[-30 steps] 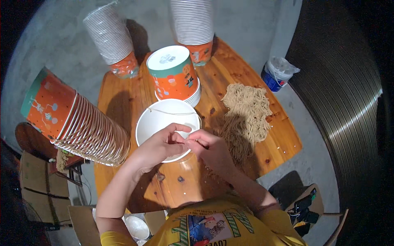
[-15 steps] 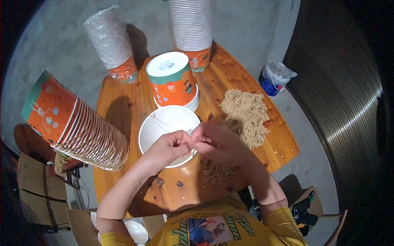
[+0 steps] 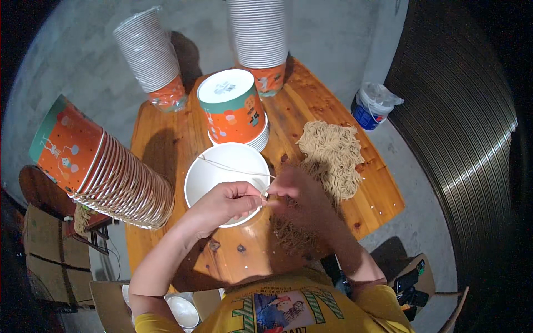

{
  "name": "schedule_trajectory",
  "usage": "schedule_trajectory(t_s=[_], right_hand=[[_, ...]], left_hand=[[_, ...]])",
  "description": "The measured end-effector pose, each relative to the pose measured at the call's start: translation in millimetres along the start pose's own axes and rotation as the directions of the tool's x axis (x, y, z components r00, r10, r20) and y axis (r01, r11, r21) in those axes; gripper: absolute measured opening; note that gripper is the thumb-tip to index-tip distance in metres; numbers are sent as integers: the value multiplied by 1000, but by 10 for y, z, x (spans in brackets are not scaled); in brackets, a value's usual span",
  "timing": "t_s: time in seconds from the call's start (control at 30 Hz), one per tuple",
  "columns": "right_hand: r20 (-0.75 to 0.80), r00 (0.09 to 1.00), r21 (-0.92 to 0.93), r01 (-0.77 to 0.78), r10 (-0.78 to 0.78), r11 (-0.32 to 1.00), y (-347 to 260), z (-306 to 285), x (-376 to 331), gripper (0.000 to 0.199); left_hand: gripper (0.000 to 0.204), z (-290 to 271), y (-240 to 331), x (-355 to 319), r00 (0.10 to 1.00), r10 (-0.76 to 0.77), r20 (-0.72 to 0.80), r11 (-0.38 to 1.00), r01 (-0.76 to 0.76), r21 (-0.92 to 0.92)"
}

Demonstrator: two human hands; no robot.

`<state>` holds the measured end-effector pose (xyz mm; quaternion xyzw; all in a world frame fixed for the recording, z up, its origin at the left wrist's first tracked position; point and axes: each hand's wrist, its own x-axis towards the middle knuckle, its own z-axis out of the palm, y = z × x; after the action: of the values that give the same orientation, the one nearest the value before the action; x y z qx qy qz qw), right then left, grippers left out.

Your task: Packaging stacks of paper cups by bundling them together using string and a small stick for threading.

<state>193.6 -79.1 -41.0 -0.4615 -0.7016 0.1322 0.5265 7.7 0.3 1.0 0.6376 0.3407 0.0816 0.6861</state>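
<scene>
A white paper bucket [image 3: 216, 191] faces open side up near the middle of the wooden table. A thin beige cord [image 3: 230, 167] crosses over its opening toward my fingers. My left hand [image 3: 230, 201] is closed in a pinch on the cord at the bucket's right rim. Facing it, my right hand [image 3: 297, 194] is closed with thumb and finger pinching the cord, close to the left fingertips. Any knot between them is too small to make out. Beside my right hand lies a loose pile of beige cords [image 3: 333, 150], partly in shadow.
Upside-down orange-and-green paper buckets [image 3: 230, 111] stand just beyond. A tall leaning stack with cords around its rims [image 3: 119, 177] is on the left. Two wrapped stacks, one left [image 3: 144, 50] and one right [image 3: 258, 39], stand at the back. A blue pail [image 3: 372, 108] sits on the floor.
My right hand has moved slightly right, a little away from my left. The cord now stretches over the bucket toward it, and the bucket has shifted slightly left.
</scene>
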Motion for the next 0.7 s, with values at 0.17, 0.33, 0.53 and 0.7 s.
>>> schedule_trajectory(t_s=[0.17, 0.33, 0.53, 0.7], right_hand=[[-18, 995, -173, 98, -103, 980, 6, 45, -114, 17], [-86, 996, 50, -18, 23, 999, -135, 265, -179, 17], [-137, 991, 4, 7, -7, 1000, -173, 355, -219, 13], [-138, 982, -114, 112, -127, 987, -140, 293, -212, 14]], left_hand=[[11, 50, 57, -9, 1000, -16, -24, 1000, 16, 9], [8, 45, 68, 3, 999, -42, -9, 993, 41, -106], [7, 21, 58, -17, 996, -74, 51, 978, 82, -191], [14, -13, 57, -52, 997, -68, 30, 975, 73, -211]])
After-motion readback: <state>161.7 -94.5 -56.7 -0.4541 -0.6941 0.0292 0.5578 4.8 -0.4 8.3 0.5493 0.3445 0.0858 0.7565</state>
